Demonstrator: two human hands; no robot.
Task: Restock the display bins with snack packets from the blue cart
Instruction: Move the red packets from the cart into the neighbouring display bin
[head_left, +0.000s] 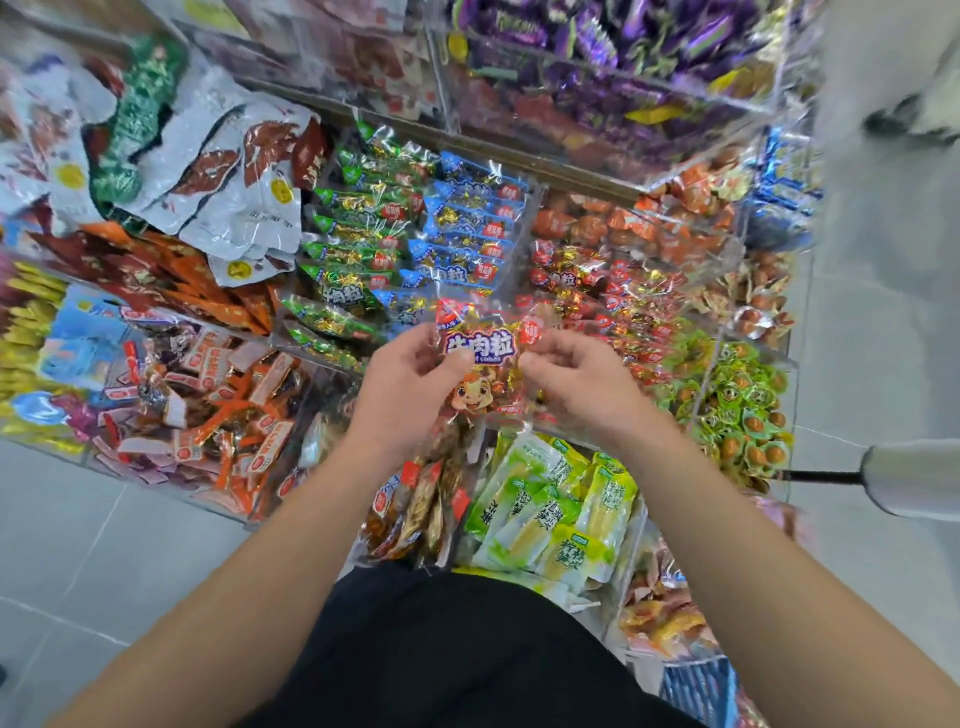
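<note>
Both the left hand (410, 374) and right hand (576, 379) pinch one clear, red-labelled snack packet (480, 358) bearing a cartoon face.

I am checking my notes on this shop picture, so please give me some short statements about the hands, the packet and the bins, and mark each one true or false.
1. Both the left hand and the right hand hold one clear red-labelled snack packet with a cartoon face. True.
2. The bin of green-wrapped packets lies to the right of the bin of blue-wrapped packets. False: it lies to their left.
3. The held packet is above the clear plastic display bins, not lying in one. True.
4. The purple-wrapped sweets fill the bin nearest the person. False: they are in the far bins at the top of the view.
5. The pale green pouches lie below the hands in the picture. True.
</note>
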